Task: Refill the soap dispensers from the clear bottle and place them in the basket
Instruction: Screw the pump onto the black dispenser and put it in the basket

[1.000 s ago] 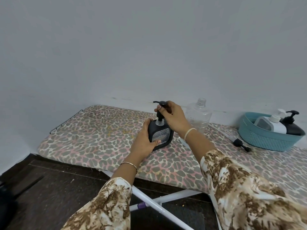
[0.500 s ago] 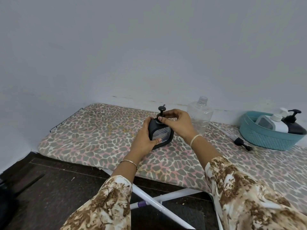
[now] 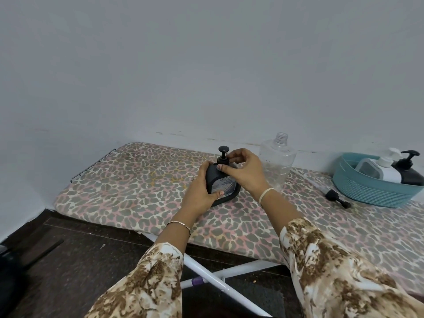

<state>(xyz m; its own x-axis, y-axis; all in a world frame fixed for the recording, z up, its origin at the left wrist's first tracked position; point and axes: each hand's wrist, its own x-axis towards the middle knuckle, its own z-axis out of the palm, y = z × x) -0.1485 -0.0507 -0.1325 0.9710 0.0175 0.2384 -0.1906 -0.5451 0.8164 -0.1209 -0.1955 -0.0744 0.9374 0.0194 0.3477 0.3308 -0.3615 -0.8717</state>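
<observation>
One black, flat-sided plastic soap dispenser: left hand grips its body to steady it, right hand pinches the pump collar, presumably tightening it

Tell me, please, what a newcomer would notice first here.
On the leopard-print ironing board, the left hand and right hand grip a black plastic soap dispenser. Behind it stands an uncapped clear plastic bottle; at far right, a teal plastic basket holds a white pump dispenser and a black pump dispenser.
</observation>
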